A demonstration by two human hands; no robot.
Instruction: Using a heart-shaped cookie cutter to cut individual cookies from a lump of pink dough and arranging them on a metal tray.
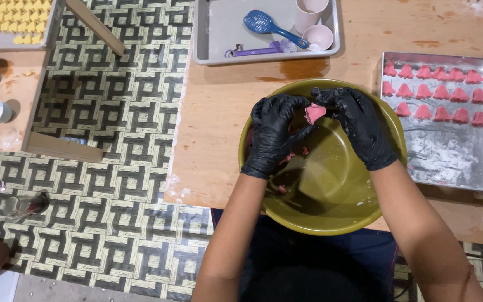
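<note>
Pinching pink dough piece (313,112) between left hand (275,132) and right hand (358,124), both gloved, over olive bowl (331,193); metal tray (448,159) holds three rows shaped; lower half bare; few scraps remain in bowl.

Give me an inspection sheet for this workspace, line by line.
Surface: low wooden table, stained and dusted with flour.
Job's things: pink dough piece held over an olive bowl; metal tray with rows of pink shaped pieces.
Clutter: grey tray holding a blue spoon, two pink cups, a purple tool.
Fingers: left hand and right hand, black-gloved, both pinch the dough.
Cables: nothing seen.
Surroundings: patterned floor mat; second table with yellow pieces.
</note>
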